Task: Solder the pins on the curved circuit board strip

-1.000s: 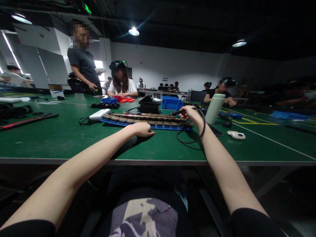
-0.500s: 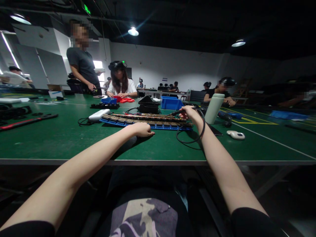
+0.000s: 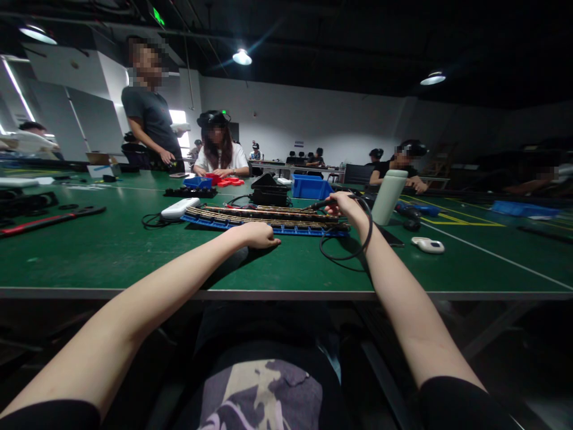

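A long, slightly curved blue tray with rows of brass-coloured strips lies across the table before me. My left hand is closed at the tray's near edge, knuckles up and low over the table; whatever its fingers hold is hidden. Toward the right end, my right hand grips a soldering iron like a pen, its thin tip pointing left over the strips. The iron's black cable loops over my right wrist and down onto the table. Fine detail at the tip is too small to make out.
Behind the tray stand a black holder and a blue bin. A pale green bottle stands beside my right forearm, with a white case nearby. A white device touches the left end. Other people work across the table.
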A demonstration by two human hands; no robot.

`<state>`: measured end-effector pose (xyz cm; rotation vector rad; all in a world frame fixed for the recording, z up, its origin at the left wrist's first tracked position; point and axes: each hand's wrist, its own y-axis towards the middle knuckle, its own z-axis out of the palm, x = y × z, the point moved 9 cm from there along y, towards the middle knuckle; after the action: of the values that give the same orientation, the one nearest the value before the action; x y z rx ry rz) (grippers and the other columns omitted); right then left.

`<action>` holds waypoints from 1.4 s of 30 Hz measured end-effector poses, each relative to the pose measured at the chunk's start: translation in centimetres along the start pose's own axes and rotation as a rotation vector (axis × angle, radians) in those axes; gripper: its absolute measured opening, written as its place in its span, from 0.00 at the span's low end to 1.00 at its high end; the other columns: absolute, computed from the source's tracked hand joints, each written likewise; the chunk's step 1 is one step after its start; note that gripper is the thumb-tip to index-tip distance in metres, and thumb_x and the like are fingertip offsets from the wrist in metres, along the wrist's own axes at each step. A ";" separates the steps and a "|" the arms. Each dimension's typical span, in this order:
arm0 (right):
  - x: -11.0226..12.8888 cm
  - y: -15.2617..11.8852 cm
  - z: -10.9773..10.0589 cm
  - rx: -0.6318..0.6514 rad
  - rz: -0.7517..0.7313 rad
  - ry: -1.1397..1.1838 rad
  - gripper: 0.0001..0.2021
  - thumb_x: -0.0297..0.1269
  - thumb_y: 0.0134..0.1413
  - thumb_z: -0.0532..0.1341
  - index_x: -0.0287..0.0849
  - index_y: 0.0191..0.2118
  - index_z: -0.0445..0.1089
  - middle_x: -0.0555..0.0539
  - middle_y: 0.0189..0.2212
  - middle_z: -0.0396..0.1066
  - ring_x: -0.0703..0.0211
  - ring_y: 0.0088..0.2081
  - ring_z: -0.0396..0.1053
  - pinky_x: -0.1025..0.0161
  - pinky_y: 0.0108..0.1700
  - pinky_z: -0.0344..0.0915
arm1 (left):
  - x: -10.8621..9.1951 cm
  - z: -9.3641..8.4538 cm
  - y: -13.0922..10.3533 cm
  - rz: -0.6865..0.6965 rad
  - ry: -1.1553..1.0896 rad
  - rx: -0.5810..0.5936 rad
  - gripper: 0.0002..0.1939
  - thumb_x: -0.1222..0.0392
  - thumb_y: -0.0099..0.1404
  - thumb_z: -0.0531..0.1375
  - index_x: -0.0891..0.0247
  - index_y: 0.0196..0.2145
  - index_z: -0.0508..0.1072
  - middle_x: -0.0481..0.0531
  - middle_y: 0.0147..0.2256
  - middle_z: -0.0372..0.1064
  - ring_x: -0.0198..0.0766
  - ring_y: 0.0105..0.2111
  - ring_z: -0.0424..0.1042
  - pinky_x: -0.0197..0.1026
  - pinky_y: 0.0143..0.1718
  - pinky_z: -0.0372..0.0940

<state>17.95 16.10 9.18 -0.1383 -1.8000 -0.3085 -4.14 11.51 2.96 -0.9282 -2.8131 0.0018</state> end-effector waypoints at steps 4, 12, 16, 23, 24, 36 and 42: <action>0.0 0.0 0.0 -0.004 -0.007 -0.007 0.11 0.28 0.60 0.53 0.38 0.27 0.66 0.51 0.13 0.66 0.68 0.16 0.63 0.72 0.20 0.59 | -0.1 -0.1 -0.2 -0.012 0.039 0.018 0.30 0.43 0.71 0.45 0.66 0.35 0.80 0.60 0.32 0.76 0.42 0.30 0.73 0.39 0.31 0.60; -0.1 0.2 0.0 -0.004 -0.006 -0.002 0.11 0.28 0.60 0.54 0.38 0.27 0.66 0.50 0.14 0.66 0.67 0.16 0.63 0.71 0.20 0.59 | -0.2 -0.2 -0.3 -0.016 0.027 0.019 0.30 0.43 0.71 0.45 0.66 0.33 0.80 0.60 0.31 0.76 0.42 0.30 0.73 0.38 0.30 0.59; -0.1 0.1 0.0 0.002 -0.013 -0.004 0.11 0.28 0.60 0.53 0.38 0.27 0.66 0.50 0.14 0.66 0.67 0.16 0.63 0.72 0.20 0.59 | -0.1 -0.1 -0.2 -0.028 0.016 0.015 0.30 0.42 0.70 0.46 0.66 0.34 0.80 0.59 0.31 0.76 0.42 0.31 0.73 0.38 0.31 0.60; -0.1 0.1 0.0 -0.013 0.002 -0.006 0.11 0.27 0.59 0.54 0.38 0.26 0.66 0.50 0.13 0.66 0.67 0.16 0.63 0.72 0.20 0.59 | -0.1 -0.2 -0.2 -0.019 0.007 0.007 0.29 0.43 0.70 0.46 0.65 0.33 0.80 0.60 0.31 0.76 0.42 0.31 0.73 0.39 0.32 0.61; -0.2 0.1 0.0 -0.013 0.004 -0.007 0.11 0.27 0.59 0.54 0.38 0.27 0.66 0.50 0.13 0.66 0.67 0.16 0.63 0.72 0.20 0.60 | -0.1 -0.2 -0.2 -0.022 0.002 0.004 0.29 0.43 0.70 0.46 0.65 0.32 0.80 0.60 0.31 0.76 0.42 0.31 0.73 0.39 0.32 0.61; -0.4 0.2 0.1 -0.018 0.003 0.009 0.10 0.29 0.60 0.53 0.38 0.29 0.68 0.51 0.13 0.66 0.67 0.15 0.63 0.71 0.20 0.59 | -0.2 -0.4 -0.4 -0.021 -0.003 0.003 0.29 0.43 0.70 0.47 0.66 0.31 0.79 0.59 0.29 0.75 0.41 0.29 0.73 0.38 0.30 0.60; -0.4 0.3 0.1 -0.004 0.003 0.004 0.09 0.29 0.60 0.54 0.37 0.31 0.69 0.51 0.13 0.66 0.66 0.15 0.63 0.71 0.20 0.60 | -0.2 -0.3 -0.3 -0.012 0.001 0.007 0.29 0.43 0.70 0.46 0.65 0.32 0.80 0.60 0.30 0.76 0.43 0.30 0.73 0.39 0.30 0.59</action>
<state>18.03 16.49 8.85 -0.1431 -1.7956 -0.3101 -4.10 11.14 3.21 -0.9093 -2.8162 0.0089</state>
